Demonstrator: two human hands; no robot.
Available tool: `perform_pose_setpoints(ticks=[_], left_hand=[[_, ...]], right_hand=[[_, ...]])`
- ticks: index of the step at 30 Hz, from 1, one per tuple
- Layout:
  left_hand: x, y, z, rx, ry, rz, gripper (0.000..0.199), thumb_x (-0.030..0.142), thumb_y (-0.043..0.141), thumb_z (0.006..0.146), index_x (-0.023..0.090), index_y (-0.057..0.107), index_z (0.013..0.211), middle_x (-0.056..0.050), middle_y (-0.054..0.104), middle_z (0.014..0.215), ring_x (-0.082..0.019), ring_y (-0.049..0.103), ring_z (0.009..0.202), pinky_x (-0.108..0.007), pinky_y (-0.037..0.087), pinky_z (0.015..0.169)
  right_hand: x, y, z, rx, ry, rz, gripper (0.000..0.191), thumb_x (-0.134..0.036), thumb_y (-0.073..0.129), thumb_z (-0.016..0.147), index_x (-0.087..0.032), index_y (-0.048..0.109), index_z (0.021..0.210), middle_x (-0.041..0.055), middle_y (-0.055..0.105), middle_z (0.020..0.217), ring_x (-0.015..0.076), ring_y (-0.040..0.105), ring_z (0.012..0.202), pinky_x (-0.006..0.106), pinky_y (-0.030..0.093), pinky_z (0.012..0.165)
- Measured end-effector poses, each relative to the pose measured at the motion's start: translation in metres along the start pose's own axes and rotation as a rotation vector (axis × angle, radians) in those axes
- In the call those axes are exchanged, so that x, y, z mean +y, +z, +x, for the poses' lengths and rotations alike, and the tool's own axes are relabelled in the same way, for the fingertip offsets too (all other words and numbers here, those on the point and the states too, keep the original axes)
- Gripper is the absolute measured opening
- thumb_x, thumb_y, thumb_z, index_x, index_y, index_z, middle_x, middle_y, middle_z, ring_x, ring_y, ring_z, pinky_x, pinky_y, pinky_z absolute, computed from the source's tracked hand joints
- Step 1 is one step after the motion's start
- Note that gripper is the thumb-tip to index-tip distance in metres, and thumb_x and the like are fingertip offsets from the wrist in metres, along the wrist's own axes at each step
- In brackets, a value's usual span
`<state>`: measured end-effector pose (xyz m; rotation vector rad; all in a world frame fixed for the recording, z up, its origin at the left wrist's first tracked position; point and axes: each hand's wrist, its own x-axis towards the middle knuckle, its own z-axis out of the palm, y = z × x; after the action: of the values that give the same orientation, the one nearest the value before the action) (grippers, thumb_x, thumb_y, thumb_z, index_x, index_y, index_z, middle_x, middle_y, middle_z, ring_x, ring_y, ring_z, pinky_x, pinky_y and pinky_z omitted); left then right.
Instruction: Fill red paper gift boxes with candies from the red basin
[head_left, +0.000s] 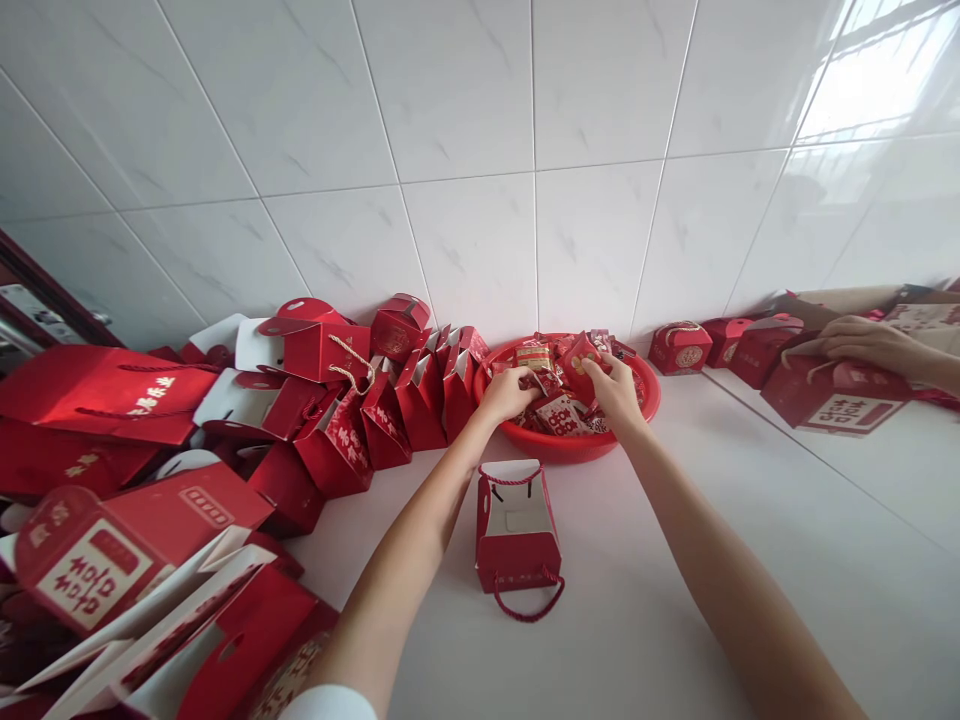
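Observation:
A red plastic basin point(547, 447) full of small wrapped packets stands near the tiled wall, and both hands reach into it. My right hand point(616, 390) pinches a red packet point(579, 364) with a gold-coloured print above the heap. Over the basin's left side, my left hand point(510, 394) has its fingers closed among the packets; what they hold is hidden. In front of the basin, between my forearms, stands an open red gift box point(517, 555) with a pale inside and red cord handles. No contents show in it.
Many red gift boxes and bags point(142, 395) crowd the left side of the white table point(615, 620). Closed boxes point(679, 347) line the wall at right. Another person's hand point(862, 345) rests on a red box point(836, 395) at far right.

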<state>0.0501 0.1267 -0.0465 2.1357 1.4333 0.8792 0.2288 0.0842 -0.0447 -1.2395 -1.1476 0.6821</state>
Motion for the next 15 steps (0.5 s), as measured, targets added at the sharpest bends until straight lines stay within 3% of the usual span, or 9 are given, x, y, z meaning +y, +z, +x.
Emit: perform_pose_setpoints(ticks=[3,8,11,15], left_hand=[[-0.0001,0.0004,-0.0011,0.031,0.013,-0.070,0.019,0.014,0.060,0.079,0.021,0.072,0.093,-0.002,0.075,0.084,-0.019,0.070,0.076,-0.029,0.054,0.074],[-0.0018,0.0016,-0.0009,0.163,0.029,-0.197,0.032,0.011,0.058,0.081,0.023,0.069,0.109,-0.004,0.073,0.115,-0.021,0.068,0.101,-0.033,0.052,0.091],[-0.0020,0.0010,-0.0005,0.190,-0.013,-0.248,0.042,0.010,0.059,0.080,0.024,0.066,0.118,-0.005,0.071,0.120,-0.023,0.067,0.106,-0.034,0.052,0.094],[-0.0004,0.0000,-0.0005,0.190,-0.030,-0.291,0.043,0.008,0.061,0.077,0.024,0.065,0.117,-0.005,0.068,0.126,-0.024,0.065,0.112,-0.036,0.051,0.096]], right_hand=[[0.0017,0.0002,0.0007,-0.006,0.033,0.106,0.032,-0.048,0.058,0.081,-0.018,0.064,0.091,0.0027,0.065,0.068,0.0177,0.059,0.059,0.027,0.045,0.052],[0.0029,0.0010,0.0017,-0.038,0.054,0.195,0.038,-0.053,0.056,0.083,-0.018,0.064,0.095,0.0063,0.069,0.078,0.0192,0.063,0.064,0.029,0.049,0.053],[0.0040,0.0013,0.0031,-0.008,0.063,0.225,0.038,-0.054,0.059,0.081,-0.019,0.064,0.096,0.0063,0.070,0.080,0.0201,0.064,0.066,0.029,0.051,0.055],[0.0064,0.0012,0.0057,0.047,0.047,0.167,0.038,-0.056,0.059,0.079,-0.020,0.064,0.090,0.0052,0.068,0.077,0.0196,0.062,0.066,0.029,0.048,0.055]])
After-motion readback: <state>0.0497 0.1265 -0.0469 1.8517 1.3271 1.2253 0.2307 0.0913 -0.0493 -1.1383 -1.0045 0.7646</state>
